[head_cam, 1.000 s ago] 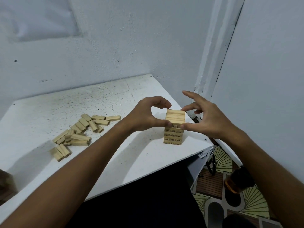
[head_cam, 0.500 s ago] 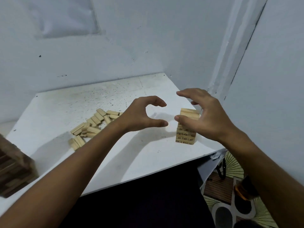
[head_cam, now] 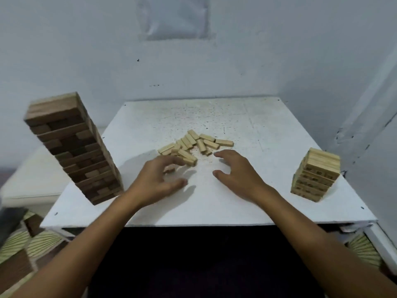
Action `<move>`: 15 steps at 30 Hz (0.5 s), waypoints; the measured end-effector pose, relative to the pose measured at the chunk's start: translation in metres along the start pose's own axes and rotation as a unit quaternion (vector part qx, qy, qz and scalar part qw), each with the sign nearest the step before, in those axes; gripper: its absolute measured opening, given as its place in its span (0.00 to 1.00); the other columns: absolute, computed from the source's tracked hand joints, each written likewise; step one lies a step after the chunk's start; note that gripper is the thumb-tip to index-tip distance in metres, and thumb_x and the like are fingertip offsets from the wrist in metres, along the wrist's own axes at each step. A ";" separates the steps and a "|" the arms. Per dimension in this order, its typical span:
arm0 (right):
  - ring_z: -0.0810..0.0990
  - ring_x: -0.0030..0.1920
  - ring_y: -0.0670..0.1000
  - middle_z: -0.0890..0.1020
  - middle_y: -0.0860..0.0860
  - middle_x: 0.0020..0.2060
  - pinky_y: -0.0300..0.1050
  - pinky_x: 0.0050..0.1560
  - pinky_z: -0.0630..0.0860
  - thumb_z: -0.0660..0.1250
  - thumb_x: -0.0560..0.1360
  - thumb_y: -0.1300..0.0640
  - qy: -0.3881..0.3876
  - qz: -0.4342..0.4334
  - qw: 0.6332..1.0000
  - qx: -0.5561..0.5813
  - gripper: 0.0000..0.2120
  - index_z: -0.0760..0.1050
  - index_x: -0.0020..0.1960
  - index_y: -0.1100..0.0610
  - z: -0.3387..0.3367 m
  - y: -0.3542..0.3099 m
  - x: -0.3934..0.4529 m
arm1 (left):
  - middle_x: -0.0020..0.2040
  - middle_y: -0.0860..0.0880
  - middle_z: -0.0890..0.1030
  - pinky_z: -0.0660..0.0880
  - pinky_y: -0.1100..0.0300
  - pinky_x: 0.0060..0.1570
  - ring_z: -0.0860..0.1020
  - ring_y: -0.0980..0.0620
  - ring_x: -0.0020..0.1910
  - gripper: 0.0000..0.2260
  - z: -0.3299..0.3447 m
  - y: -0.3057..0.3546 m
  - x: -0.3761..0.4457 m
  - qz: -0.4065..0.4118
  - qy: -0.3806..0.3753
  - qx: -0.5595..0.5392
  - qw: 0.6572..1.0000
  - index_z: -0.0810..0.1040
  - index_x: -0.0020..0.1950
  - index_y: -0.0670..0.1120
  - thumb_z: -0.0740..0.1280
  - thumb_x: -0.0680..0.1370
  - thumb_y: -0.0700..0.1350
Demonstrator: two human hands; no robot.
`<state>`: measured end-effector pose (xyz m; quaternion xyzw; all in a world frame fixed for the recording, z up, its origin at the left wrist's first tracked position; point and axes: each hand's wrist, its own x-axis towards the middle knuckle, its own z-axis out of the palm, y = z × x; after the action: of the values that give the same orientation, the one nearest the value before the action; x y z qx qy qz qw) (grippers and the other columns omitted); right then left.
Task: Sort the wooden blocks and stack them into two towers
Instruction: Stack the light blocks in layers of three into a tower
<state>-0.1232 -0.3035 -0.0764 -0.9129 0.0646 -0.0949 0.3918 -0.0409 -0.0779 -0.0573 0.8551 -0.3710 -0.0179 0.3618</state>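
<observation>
A white desk (head_cam: 247, 203) is standing against a pale wall (head_cam: 257, 50), and the wooden blocks on it are sitting in three groups. A tall tower of dark blocks (head_cam: 73, 147) is rising at the desk's left edge, near the front left corner, and is looking tilted in this wide-angle view. A shorter tower of light blocks (head_cam: 315, 174) is standing at the right edge, toward the front right corner. Between them, around the middle of the desk, a loose pile of light blocks (head_cam: 194, 145) is lying scattered flat. The left hand (head_cam: 156, 179) is reaching over the desk just in front of the pile with its fingers spread and loosely bent, gripping nothing; its fingertips are blurred at the pile's nearest blocks, and I cannot tell whether they are touching them. The right hand (head_cam: 236, 173) is hovering beside it, also in front of the pile, fingers spread and relaxed, holding nothing. Both hands are lying well apart from either tower. A pale rectangular patch (head_cam: 174, 18) is showing on the wall above the desk's far edge.
</observation>
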 end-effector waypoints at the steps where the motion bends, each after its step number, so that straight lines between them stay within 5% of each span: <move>1: 0.70 0.70 0.51 0.69 0.51 0.71 0.50 0.70 0.67 0.69 0.76 0.55 -0.001 -0.010 1.000 -0.005 0.24 0.70 0.71 0.54 0.007 -0.003 0.005 | 0.59 0.51 0.81 0.70 0.72 0.58 0.76 0.58 0.60 0.18 0.001 -0.006 -0.008 0.005 0.005 0.009 1.000 0.82 0.57 0.49 0.76 0.70 0.54; 4: 0.60 0.75 0.51 0.63 0.51 0.75 0.48 0.74 0.59 0.66 0.77 0.54 -0.017 -0.047 0.998 -0.038 0.25 0.67 0.74 0.52 0.027 -0.016 0.019 | 0.70 0.51 0.74 0.64 0.50 0.71 0.66 0.51 0.73 0.25 0.007 -0.019 -0.025 0.014 -0.032 0.055 0.998 0.80 0.64 0.51 0.67 0.71 0.62; 9: 0.48 0.78 0.57 0.61 0.53 0.76 0.56 0.76 0.51 0.61 0.79 0.56 0.000 -0.139 0.976 -0.170 0.23 0.66 0.74 0.52 0.055 -0.031 0.037 | 0.75 0.55 0.65 0.49 0.42 0.74 0.52 0.55 0.78 0.28 0.013 -0.026 -0.035 0.022 -0.055 0.100 0.993 0.72 0.71 0.54 0.56 0.75 0.64; 12: 0.55 0.77 0.60 0.66 0.55 0.74 0.59 0.76 0.53 0.60 0.79 0.60 -0.005 -0.178 0.955 -0.239 0.22 0.68 0.73 0.56 0.062 -0.031 0.038 | 0.75 0.55 0.67 0.48 0.43 0.74 0.53 0.54 0.78 0.27 0.014 -0.026 -0.037 0.023 -0.041 0.109 0.993 0.74 0.71 0.53 0.55 0.76 0.63; 15: 0.72 0.67 0.61 0.76 0.56 0.66 0.56 0.68 0.68 0.62 0.75 0.66 0.024 -0.190 0.953 -0.232 0.21 0.74 0.67 0.58 0.061 -0.027 0.028 | 0.68 0.51 0.75 0.63 0.39 0.68 0.66 0.45 0.71 0.21 0.015 -0.029 -0.039 0.039 -0.006 0.156 0.987 0.78 0.66 0.53 0.57 0.78 0.59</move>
<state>-0.0808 -0.2478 -0.0940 -0.9715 -0.0807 -0.1721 0.1418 -0.0559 -0.0481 -0.0961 0.8858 -0.4043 0.0490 0.2225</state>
